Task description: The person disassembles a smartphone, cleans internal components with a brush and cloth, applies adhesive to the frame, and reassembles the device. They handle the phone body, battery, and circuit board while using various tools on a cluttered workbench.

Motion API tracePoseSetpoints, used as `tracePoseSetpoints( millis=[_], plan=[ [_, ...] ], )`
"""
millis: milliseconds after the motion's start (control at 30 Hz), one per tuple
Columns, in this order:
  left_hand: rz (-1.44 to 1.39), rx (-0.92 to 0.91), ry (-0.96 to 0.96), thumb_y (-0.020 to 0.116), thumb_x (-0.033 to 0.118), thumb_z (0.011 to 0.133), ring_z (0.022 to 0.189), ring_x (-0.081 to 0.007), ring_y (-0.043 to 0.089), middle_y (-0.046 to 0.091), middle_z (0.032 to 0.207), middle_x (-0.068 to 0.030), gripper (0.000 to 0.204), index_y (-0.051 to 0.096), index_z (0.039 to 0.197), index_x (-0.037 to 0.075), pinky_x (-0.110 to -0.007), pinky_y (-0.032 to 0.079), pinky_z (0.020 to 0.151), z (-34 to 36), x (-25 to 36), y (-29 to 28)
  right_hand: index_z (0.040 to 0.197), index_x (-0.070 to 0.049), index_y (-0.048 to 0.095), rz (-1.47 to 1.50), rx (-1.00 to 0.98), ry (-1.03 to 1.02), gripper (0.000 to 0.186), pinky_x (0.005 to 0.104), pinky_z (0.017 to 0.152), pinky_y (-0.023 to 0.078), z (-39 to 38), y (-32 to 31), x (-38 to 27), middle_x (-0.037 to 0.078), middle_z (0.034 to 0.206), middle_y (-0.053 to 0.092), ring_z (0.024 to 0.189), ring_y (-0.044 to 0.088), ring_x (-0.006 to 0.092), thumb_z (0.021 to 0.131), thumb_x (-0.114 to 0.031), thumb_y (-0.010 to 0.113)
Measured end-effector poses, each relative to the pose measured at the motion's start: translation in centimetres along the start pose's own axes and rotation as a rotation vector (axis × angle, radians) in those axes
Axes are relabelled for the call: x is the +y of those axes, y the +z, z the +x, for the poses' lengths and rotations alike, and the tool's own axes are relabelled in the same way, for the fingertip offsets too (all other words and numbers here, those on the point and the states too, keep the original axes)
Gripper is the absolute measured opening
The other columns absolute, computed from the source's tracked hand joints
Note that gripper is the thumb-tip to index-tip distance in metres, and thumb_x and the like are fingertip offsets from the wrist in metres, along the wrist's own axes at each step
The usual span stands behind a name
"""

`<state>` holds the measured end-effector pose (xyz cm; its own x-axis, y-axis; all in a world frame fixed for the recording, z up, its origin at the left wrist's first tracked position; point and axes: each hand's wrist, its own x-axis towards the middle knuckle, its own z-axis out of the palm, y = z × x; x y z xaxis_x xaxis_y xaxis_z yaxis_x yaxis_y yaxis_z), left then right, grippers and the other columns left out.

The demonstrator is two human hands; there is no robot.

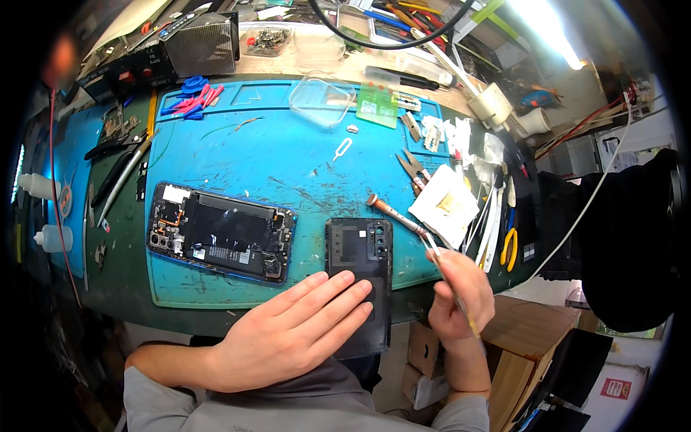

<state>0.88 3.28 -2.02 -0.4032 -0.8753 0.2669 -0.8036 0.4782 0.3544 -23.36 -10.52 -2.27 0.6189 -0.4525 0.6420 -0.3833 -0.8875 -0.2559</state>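
My left hand [295, 331] lies with fingers extended across a dark phone back cover [358, 245], which has a camera cutout at upper right. My right hand [461, 299] grips a thin tool [440, 268] with a pale tip and yellowish shaft, beside the cover's right side. A screwdriver [392, 214] lies just above that tool's tip. An opened phone [219, 234], showing its battery and circuit parts, lies on the blue mat [259, 155] to the left. A SIM-eject pin [342, 149] lies above the cover.
Pliers and tweezers [115, 173] lie left; cutters [509, 252], white cloths [443, 205] and tools lie right. Plastic containers [320, 101], pink-and-blue picks [201, 101] and a metal-cased device [144, 57] are at back. A cardboard box [525, 324] stands below the desk's right edge.
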Motion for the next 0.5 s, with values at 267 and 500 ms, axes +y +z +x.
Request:
tracePoseSetpoints(
  millis=[267, 500],
  plan=[
    [-0.270, 0.019, 0.035, 0.061, -0.004, 0.080, 0.145, -0.0342, 0.049, 0.058, 0.151, -0.0135, 0.058, 0.062, 0.138, 0.005, -0.053, 0.032, 0.124, -0.6, 0.1, -1.2, 0.114, 0.006, 0.069, 0.310, 0.164, 0.467, 0.021, 0.0301, 0.078, 0.057, -1.3, -1.1, 1.1, 0.019, 0.104, 0.074, 0.086, 0.073, 0.0213, 0.103, -0.011, 0.065],
    [-0.258, 0.189, -0.069, 0.063, -0.011, 0.074, 0.143, -0.0385, 0.051, 0.059, 0.147, -0.0169, 0.071, 0.053, 0.143, 0.002, -0.059, 0.032, 0.122, 0.0, -0.2, -3.6, 0.113, 0.005, 0.072, 0.204, 0.087, 0.505, 0.016, 0.0245, 0.068, 0.053, -1.1, -0.5, 1.3, 0.014, 0.102, 0.073, 0.078, 0.069, 0.0151, 0.099, -0.002, 0.068]
  ],
)
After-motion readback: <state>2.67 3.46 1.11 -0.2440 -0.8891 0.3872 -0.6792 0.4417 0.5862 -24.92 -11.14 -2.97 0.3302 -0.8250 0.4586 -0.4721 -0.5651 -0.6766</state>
